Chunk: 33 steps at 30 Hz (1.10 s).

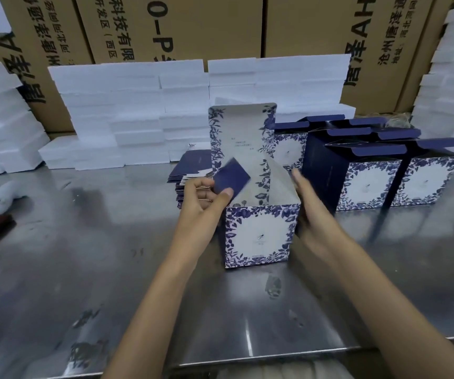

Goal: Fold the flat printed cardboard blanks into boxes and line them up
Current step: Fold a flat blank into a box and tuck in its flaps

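Box being folded: standing upright near mid table (56, 269), blue floral box (260, 236) w/ printed front facing the person; top open, tall lid flap (243, 132) sticking straight up at the back, so long axis is running vertical.
Side flap: dark blue flap (232, 177) on the box's left side tilting up and inward, blurred.
Left hand: left hand (206, 196) is pinching that dark blue flap, thumb on its lower edge, other fingers curled behind it; thin rings are showing on two fingers.
Right hand: right hand (312, 203) is lying flat against the box's right side, fingers straight and together, tips reaching up near the pale right flap (281, 181).
Flat blanks: stack of flat blanks (190, 176) is lying just behind the left hand, dark blue side up, partly hidden.
Finished boxes: row of folded boxes (370, 181) is standing to the right, just beside the right hand, tops open w/ dark flaps sticking out sideways.
Foam: white foam slabs (127, 113) are stacked along the back and both sides.
Writing: brown cartons (193, 26) behind are carrying large Chinese print turned sideways, incl. "科技有限" and "沧州"; small text on lid flap is too tiny to read.
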### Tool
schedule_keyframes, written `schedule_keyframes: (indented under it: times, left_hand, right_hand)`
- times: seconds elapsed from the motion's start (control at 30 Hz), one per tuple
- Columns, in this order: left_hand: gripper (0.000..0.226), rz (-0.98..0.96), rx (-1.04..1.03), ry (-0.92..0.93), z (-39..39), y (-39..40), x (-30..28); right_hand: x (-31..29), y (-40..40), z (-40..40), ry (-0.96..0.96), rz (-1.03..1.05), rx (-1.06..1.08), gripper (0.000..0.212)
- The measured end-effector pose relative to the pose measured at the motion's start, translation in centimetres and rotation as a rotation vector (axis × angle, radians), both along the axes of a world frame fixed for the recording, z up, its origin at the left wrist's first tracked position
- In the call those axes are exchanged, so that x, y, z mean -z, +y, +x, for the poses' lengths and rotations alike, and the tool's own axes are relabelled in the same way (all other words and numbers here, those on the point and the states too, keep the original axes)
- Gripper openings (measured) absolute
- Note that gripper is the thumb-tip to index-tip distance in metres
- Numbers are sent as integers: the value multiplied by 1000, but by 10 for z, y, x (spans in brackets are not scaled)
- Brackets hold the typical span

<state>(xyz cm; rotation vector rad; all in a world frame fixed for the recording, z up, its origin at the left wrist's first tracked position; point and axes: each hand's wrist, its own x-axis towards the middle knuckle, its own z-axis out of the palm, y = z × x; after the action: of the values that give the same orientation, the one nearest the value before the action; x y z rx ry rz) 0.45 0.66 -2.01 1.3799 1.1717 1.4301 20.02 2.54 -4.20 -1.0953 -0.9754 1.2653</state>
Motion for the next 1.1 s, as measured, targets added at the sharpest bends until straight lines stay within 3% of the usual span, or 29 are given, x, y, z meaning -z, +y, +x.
schedule_keyframes:
  times: [0.07, 0.2, 0.37, 0.6, 0.73, 0.9, 1.1]
  left_hand:
    - [27, -36, 6, 28, -2, 0, 0]
    - [33, -129, -7, 69, -2, -2, -6]
    - [33, -111, -21, 249, -3, 1, -7]
    - [38, -64, -41, 627, -4, 15, -16]
    - [38, -158, -8, 644, -6, 31, -28]
    - [41, -86, -80, 778, 0, 37, -23]
    - [48, -85, -84, 689, -2, 45, -29]
  right_hand:
    - [-2, -1, 4, -99, 15, -136, 86]
    - [8, -3, 0, -251, 91, -168, 98]
    - [19, -5, -25, -99, 104, 8, 69]
    - [17, -5, -30, -148, 108, 74, 68]
    - [19, -7, -28, -150, 205, 85, 64]
    - [13, -9, -30, -159, 209, 131, 59]
    - [12, -11, -30, -154, 218, 145, 56]
